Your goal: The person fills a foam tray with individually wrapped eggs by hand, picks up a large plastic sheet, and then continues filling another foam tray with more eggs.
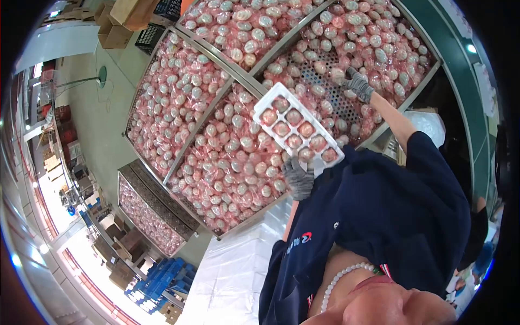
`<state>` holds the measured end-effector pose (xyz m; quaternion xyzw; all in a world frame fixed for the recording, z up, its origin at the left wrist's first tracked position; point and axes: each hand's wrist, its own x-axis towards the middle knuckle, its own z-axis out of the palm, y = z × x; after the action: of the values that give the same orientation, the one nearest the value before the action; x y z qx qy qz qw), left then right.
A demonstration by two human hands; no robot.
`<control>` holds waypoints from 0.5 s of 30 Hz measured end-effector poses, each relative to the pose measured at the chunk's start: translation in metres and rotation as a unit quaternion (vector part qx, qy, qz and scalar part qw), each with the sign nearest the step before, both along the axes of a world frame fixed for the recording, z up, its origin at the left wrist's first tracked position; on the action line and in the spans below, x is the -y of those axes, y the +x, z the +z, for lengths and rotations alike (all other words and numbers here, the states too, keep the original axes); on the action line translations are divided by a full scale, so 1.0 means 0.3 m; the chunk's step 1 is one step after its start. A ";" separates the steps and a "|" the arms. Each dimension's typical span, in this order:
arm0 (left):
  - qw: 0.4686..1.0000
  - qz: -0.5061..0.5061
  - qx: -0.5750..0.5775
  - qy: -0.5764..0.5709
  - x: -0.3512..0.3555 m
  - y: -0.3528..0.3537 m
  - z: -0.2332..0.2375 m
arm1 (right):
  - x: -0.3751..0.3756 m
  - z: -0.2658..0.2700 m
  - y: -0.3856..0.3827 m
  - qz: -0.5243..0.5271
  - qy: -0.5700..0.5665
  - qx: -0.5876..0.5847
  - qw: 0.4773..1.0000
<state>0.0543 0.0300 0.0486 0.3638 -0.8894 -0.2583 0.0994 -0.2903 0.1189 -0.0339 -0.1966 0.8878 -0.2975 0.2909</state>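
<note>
- Holding the white tray (pixel 278 90) by its near end in the gloved left hand (pixel 299 180), with fingers bent at the edge.
- Holding it over the steel bins (pixel 316 81), near the blue shirt (pixel 379 200), with wrapped balls (pixel 306 129) in its cups.
- Reaching into one bin with the gloved right hand (pixel 357 85), half open, by a loose ball (pixel 338 74); cannot tell if gripping it.

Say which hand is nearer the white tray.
Left. The left hand holds the white tray near its lower corner; the right hand is apart from it, among the wrapped items.
</note>
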 end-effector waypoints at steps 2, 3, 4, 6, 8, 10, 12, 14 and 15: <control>1.000 0.010 -0.010 -0.017 -0.013 0.012 -0.032 | -0.029 0.048 0.078 -0.046 -0.146 0.192 0.970; 1.000 0.005 -0.011 -0.018 -0.017 0.022 -0.030 | -0.030 0.153 0.147 -0.086 -0.198 0.301 0.929; 1.000 0.000 -0.014 -0.019 -0.017 0.028 -0.024 | -0.036 0.224 0.208 -0.078 -0.194 0.308 0.928; 0.998 -0.006 -0.044 -0.051 -0.020 0.050 -0.030 | -0.055 0.311 0.319 0.081 -0.172 0.037 0.981; 0.998 0.008 -0.052 -0.026 -0.032 0.076 -0.051 | -0.077 0.358 0.419 0.119 -0.147 -0.002 0.982; 0.992 0.090 -0.087 0.031 -0.052 0.095 -0.074 | -0.073 0.440 0.521 0.188 -0.152 0.054 0.969; 0.992 0.100 -0.069 0.024 -0.069 0.109 -0.101 | -0.071 0.452 0.605 0.227 -0.138 0.056 0.962; 0.981 0.062 -0.107 0.151 -0.079 0.125 -0.157 | -0.073 0.427 0.683 0.306 -0.154 -0.018 0.939; 0.960 0.072 -0.123 0.239 -0.093 0.129 -0.222 | -0.067 0.405 0.706 0.310 -0.152 -0.023 0.938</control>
<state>0.0930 0.0580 -0.0180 0.4056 -0.7538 -0.4985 0.1368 -0.0786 0.1391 0.0877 -0.5104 0.7335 -0.3197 0.3151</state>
